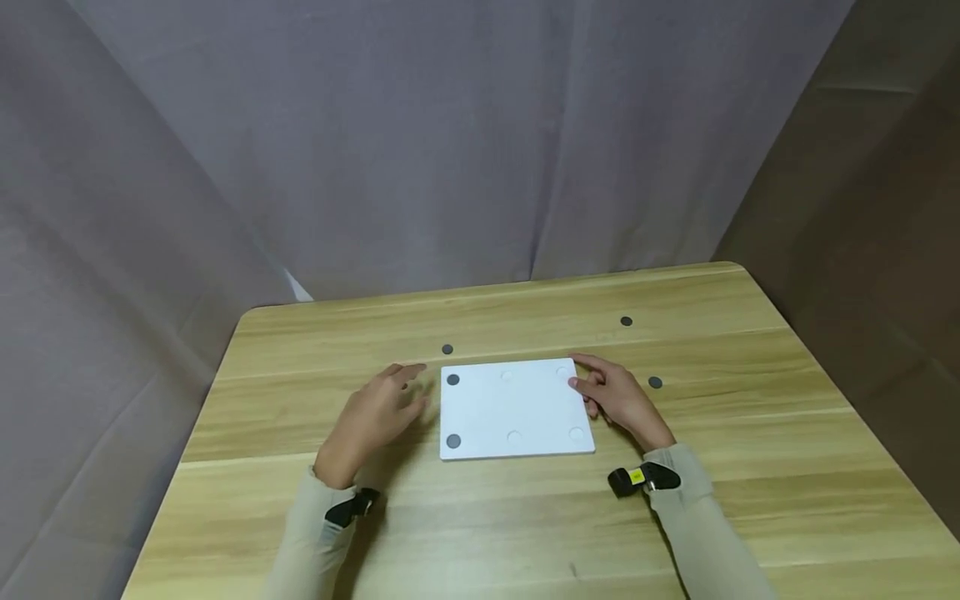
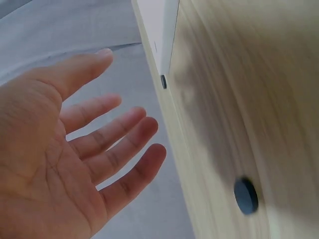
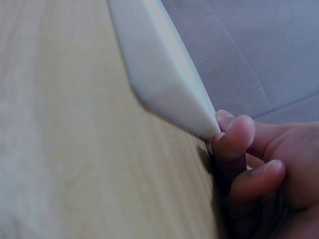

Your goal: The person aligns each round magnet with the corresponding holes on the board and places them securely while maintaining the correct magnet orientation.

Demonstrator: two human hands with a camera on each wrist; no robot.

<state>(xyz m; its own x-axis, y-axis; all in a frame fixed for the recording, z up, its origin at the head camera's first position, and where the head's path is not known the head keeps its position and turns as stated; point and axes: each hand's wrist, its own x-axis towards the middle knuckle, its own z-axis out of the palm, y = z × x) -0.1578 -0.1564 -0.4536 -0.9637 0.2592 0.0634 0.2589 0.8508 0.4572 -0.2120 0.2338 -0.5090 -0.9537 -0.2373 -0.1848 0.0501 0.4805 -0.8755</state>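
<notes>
A white rectangular board [image 1: 510,408] with shallow round recesses lies on the table. Dark discs sit at its two left corners: a back disc [image 1: 453,380] and a front disc [image 1: 453,441]. My right hand [image 1: 617,398] holds the board's right edge near the back corner, thumb on top and fingers curled at the side; the right wrist view shows fingertips [image 3: 238,134] against that edge. To the left of the board, my left hand [image 1: 372,417] hovers with fingers spread and nothing in them. Below it on the table lies a dark disc [image 2: 246,195], mostly hidden by the hand in the head view.
More loose dark discs lie around the board: one behind its left corner [image 1: 447,349], one farther back right [image 1: 626,321], and another beyond the right hand [image 1: 656,382]. The wooden table [image 1: 480,533] ends at grey curtains [image 1: 420,150].
</notes>
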